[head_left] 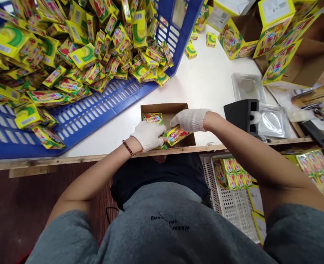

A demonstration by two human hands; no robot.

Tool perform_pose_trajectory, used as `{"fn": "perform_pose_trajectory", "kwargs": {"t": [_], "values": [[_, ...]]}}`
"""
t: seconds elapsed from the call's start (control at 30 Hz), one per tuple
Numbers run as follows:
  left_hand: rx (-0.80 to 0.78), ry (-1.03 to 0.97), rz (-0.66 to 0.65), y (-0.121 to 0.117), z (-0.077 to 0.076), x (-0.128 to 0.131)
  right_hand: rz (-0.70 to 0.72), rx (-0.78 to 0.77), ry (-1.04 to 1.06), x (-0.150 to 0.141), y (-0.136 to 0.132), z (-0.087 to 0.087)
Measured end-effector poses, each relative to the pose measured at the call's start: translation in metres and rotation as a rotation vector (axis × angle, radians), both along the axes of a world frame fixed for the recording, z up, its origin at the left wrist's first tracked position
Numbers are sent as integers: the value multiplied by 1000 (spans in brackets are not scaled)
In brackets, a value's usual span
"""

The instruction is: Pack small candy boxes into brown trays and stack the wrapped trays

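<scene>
Both of my hands wear white knit gloves and work inside an open brown cardboard box (pixel 164 107) at the table's front edge. My right hand (pixel 191 120) is closed on a small yellow printed box (pixel 177 136), which it holds tilted over the right part of the cardboard box. My left hand (pixel 148 135) is curled at the left part, its fingertips closed at the left end of small yellow boxes; its grip is partly hidden. Another small printed box (pixel 152 117) lies inside, behind my left hand.
A big blue plastic basket (pixel 118 97) heaped with small yellow boxes (pixel 82 57) stands at the left. Open printed cartons (pixel 239 40) stand at the back right. A black tape dispenser (pixel 237 113) and clear plastic trays (pixel 273 121) lie right. Below the table is a white basket (pixel 233 205).
</scene>
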State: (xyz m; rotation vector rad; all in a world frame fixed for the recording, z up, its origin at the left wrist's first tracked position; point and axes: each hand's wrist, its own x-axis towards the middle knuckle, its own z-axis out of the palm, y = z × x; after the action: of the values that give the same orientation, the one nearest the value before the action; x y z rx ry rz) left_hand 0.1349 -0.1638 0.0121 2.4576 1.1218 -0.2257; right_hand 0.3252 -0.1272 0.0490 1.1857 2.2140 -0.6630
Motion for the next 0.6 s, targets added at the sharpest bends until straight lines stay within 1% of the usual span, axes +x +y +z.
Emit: {"fn": "perform_pose_trajectory", "kwargs": {"t": [0.07,0.1,0.17,0.2,0.23,0.27,0.3,0.33,0.37,0.4,0.47,0.53,0.57,0.6], "values": [[-32,-283,109,6,0,-6,-121,105,194,5,2,5],[-48,-407,172,9,-1,-8,-221,192,312,7,1,6],[-69,-609,294,15,-4,-9,-464,370,565,10,-6,4],[-81,-700,350,17,-6,-8,-576,418,679,11,-11,0],[-94,-784,397,17,-9,-7,-664,426,772,11,-17,-3],[-106,-852,428,17,-11,-5,-721,395,844,12,-22,-7],[-115,-893,441,15,-12,-3,-746,346,894,13,-27,-10],[-114,-890,439,13,-13,-1,-746,296,919,14,-31,-12],[-99,-839,426,9,-12,1,-728,256,919,16,-32,-12],[-72,-737,410,5,-11,2,-691,221,888,19,-31,-11],[-30,-414,337,-3,-5,4,-553,144,717,23,-24,-8],[-29,-61,161,-11,1,5,-348,53,439,21,-12,-5],[-33,76,62,-14,3,6,-244,12,303,17,-7,-6],[-33,172,-22,-16,5,7,-154,-22,179,10,-3,-10]]}}
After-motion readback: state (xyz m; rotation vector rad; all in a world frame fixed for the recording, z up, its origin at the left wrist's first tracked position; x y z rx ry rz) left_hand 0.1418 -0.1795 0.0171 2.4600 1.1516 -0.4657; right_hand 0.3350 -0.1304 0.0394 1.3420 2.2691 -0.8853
